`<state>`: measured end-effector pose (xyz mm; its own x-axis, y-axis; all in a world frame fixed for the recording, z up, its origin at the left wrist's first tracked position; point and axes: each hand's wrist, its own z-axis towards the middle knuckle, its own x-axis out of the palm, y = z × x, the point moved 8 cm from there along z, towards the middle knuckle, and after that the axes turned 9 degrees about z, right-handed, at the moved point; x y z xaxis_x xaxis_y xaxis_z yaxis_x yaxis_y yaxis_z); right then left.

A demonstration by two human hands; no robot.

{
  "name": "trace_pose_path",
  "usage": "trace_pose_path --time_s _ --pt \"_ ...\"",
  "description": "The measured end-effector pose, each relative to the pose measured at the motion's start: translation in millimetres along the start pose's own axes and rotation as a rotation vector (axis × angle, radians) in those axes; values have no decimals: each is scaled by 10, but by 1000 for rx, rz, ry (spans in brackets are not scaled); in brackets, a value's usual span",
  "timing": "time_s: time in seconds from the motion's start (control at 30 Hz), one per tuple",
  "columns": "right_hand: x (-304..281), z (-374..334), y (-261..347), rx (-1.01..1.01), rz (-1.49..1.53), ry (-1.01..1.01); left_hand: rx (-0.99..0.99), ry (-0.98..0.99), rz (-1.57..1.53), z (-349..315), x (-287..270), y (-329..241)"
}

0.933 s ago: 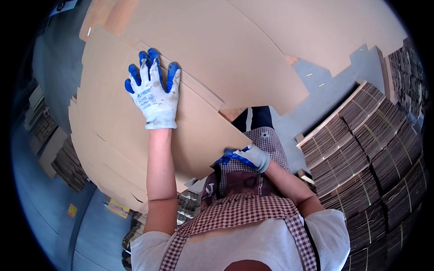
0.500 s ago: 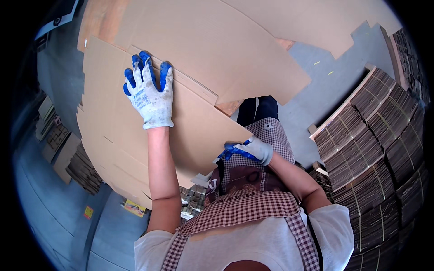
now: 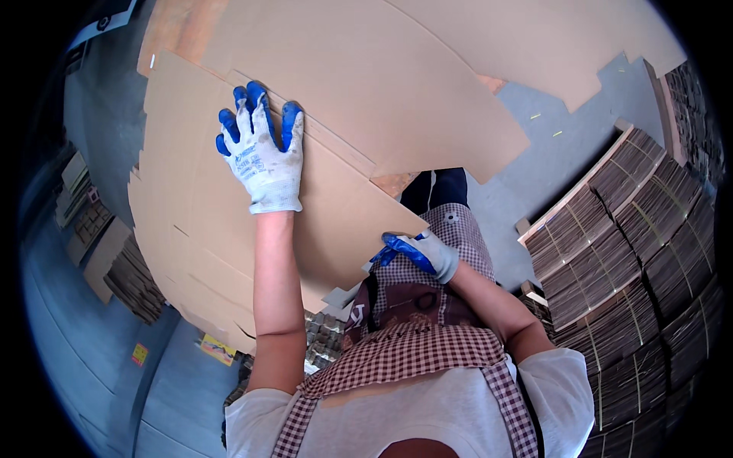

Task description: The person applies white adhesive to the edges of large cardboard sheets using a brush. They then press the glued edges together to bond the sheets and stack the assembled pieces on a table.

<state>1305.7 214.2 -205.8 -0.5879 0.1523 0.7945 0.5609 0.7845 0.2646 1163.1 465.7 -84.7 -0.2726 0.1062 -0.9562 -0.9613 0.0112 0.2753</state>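
A large brown cardboard sheet (image 3: 343,217) lies slanted in front of me, its right corner reaching my apron. My left hand (image 3: 263,153), in a white glove with blue fingertips, rests on the sheet with fingers spread across its far edge. That edge meets a narrow cardboard strip (image 3: 340,143) and another wide cardboard sheet (image 3: 366,76) beyond. At the right corner of the near sheet, my right hand (image 3: 424,254), gloved alike, is closed along the edge; the fingers' exact grip is partly hidden.
Strapped stacks of cardboard (image 3: 603,221) stand at the right on wooden pallets. More cardboard stacks (image 3: 130,275) are at the left on the floor. A brown wooden surface (image 3: 179,34) shows under the sheets at the far left. A yellow label (image 3: 217,349) lies lower left.
The view has shifted slightly. Both hands keep nearly the same places on the cardboard, and the sheets have barely moved.
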Motion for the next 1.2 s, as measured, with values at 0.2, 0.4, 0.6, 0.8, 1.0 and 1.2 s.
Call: trace_pose_path --time_s 0.2,0.4,0.6,0.8,1.0,1.2 --pt "102 -23 18 49 115 -48 26 46 -56 -185 -89 -162" --pt "66 -72 169 51 -123 -27 158 190 -328 -916 -403 -696" --pt "-1386 -861 1963 -307 -187 -760 63 94 -358 -921 -414 -501" --pt "-992 -902 3557 -681 -133 -844 81 86 -333 -917 -344 -453" --pt "-144 -863 3792 -742 -197 -631 26 52 -410 -948 -385 -338" --pt "-99 -1237 4131 -643 -740 -580 37 17 -469 -855 -518 -314"
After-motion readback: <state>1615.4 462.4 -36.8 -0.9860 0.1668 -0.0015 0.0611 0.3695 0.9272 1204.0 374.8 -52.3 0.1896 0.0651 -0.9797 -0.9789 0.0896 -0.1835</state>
